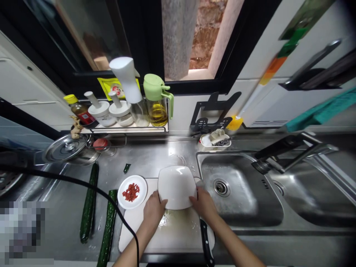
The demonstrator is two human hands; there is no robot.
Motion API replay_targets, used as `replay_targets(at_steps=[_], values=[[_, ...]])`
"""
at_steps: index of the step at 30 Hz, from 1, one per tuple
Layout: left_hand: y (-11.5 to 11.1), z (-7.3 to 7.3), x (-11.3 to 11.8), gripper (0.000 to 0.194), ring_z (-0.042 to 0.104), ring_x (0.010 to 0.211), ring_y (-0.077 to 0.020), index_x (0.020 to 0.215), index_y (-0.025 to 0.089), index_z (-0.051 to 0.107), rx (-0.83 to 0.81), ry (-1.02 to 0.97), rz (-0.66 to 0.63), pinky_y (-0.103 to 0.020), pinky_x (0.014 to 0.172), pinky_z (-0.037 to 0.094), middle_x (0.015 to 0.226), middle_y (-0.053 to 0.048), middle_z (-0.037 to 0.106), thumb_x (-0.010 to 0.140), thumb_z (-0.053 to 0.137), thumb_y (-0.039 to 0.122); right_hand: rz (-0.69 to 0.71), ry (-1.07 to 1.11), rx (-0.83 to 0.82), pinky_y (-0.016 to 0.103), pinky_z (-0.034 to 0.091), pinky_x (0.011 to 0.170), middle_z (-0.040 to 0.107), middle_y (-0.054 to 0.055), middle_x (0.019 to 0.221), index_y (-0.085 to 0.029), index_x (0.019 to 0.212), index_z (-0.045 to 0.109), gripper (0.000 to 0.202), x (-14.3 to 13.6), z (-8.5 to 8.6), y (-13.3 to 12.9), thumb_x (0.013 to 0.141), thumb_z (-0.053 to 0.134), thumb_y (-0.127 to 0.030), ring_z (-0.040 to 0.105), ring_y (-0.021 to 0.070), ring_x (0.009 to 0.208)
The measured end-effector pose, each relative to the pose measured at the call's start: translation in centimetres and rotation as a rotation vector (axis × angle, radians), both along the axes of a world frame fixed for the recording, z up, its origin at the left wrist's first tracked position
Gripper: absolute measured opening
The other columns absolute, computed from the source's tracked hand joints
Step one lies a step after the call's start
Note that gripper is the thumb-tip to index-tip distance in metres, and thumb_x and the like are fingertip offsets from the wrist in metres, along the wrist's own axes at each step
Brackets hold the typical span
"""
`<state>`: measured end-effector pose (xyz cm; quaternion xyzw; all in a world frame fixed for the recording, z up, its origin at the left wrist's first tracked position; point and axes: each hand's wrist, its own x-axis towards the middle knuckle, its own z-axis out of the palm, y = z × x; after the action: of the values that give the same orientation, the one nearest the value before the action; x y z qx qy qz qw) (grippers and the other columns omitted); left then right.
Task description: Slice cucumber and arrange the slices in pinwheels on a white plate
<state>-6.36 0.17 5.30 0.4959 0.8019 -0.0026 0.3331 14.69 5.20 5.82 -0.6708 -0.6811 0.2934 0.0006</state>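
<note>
My left hand (pixel 154 209) and my right hand (pixel 205 202) grip a white squarish dish (pixel 177 185) from both sides, thumbs on its near rim. The dish is over the far part of a wet white cutting board (pixel 180 233); whether it touches the board I cannot tell. Below my right hand, a knife with a black handle (pixel 205 241) lies at the board's right edge, its blade mostly hidden. Left of my left hand, a small white plate (pixel 121 197) holds chopped red bits (pixel 131 192). Farther left lie a whole cucumber (pixel 89 207) and a cut one (pixel 108 230).
A double sink (pixel 241 185) with a faucet (pixel 294 152) is at the right. At the back, a rack (pixel 133 129) carries an oil bottle (pixel 158 107) and seasoning jars. A cucumber end (pixel 127 168) lies on the counter. A black cable (pixel 83 183) crosses the left side.
</note>
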Motion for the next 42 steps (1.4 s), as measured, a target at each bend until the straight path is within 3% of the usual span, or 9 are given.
replay_targets(at_steps=[4,9,16,25,29,33,37,42], values=[[-2.2,-0.5,0.4,0.039,0.061,0.098,-0.0231,0.117,0.013,0.050,-0.047,-0.012,0.015,-0.028,0.075,0.038,0.106,-0.013,0.065,0.086,0.054,0.036,0.027,-0.051,-0.037,0.031,0.040,0.086,0.064,0.016,0.105,-0.007,0.111,0.054,0.036,0.1,-0.5,-2.6,0.079,0.058,-0.023,0.057,0.0276,0.102],[-3.4,-0.6,0.8,0.035,0.060,0.100,-0.0235,0.116,0.014,0.051,-0.029,-0.020,0.032,-0.028,0.078,0.039,0.110,-0.014,0.062,0.086,0.054,0.033,0.041,-0.123,-0.052,0.031,0.040,0.087,0.064,0.016,0.103,-0.009,0.110,0.054,0.034,0.2,-1.3,-4.2,0.079,0.057,-0.024,0.056,0.0286,0.106],[-4.0,-0.8,1.2,0.040,0.061,0.100,-0.0235,0.122,0.014,0.048,0.003,-0.041,0.069,-0.028,0.077,0.039,0.113,-0.015,0.061,0.087,0.052,0.032,0.047,-0.173,-0.060,0.033,0.041,0.087,0.065,0.014,0.102,-0.013,0.105,0.056,0.029,-0.2,-1.1,-4.6,0.079,0.057,-0.025,0.057,0.0283,0.106],[-4.7,-1.0,1.9,0.042,0.062,0.102,-0.0233,0.127,0.012,0.044,0.025,0.005,0.046,-0.027,0.077,0.041,0.117,-0.017,0.059,0.089,0.049,0.030,0.100,-0.285,-0.060,0.032,0.040,0.087,0.063,0.018,0.105,-0.009,0.104,0.058,0.029,-1.1,0.2,-4.6,0.081,0.057,-0.026,0.055,0.0289,0.107],[-5.6,-1.2,0.9,0.037,0.062,0.099,-0.0216,0.122,0.016,0.049,0.150,-0.042,0.082,-0.027,0.079,0.043,0.112,-0.013,0.062,0.088,0.049,0.029,0.092,-0.321,-0.044,0.033,0.040,0.085,0.063,0.016,0.106,-0.012,0.106,0.059,0.028,-1.4,0.6,-4.9,0.082,0.058,-0.026,0.054,0.0295,0.108],[-6.9,-1.6,-1.5,0.027,0.063,0.089,-0.0215,0.108,0.017,0.057,0.281,-0.108,0.210,-0.028,0.079,0.045,0.095,-0.010,0.066,0.087,0.045,0.029,0.098,-0.304,-0.021,0.035,0.040,0.084,0.062,0.017,0.108,-0.011,0.109,0.058,0.030,-1.3,0.4,-5.3,0.082,0.057,-0.025,0.053,0.0305,0.108],[-7.4,-2.1,-3.3,0.027,0.063,0.087,-0.0225,0.101,0.016,0.061,0.309,-0.105,0.301,-0.030,0.080,0.046,0.091,-0.010,0.068,0.084,0.045,0.030,0.106,-0.313,-0.008,0.034,0.039,0.084,0.061,0.017,0.108,-0.010,0.112,0.057,0.033,-1.1,0.1,-5.7,0.083,0.056,-0.025,0.053,0.0305,0.107],[-6.9,-2.2,-3.2,0.031,0.063,0.092,-0.0229,0.104,0.017,0.063,0.308,-0.115,0.324,-0.030,0.084,0.046,0.097,-0.010,0.069,0.083,0.045,0.031,0.118,-0.316,-0.004,0.034,0.039,0.084,0.062,0.017,0.107,-0.010,0.113,0.057,0.034,-1.0,0.0,-5.8,0.083,0.056,-0.026,0.053,0.0308,0.105]])
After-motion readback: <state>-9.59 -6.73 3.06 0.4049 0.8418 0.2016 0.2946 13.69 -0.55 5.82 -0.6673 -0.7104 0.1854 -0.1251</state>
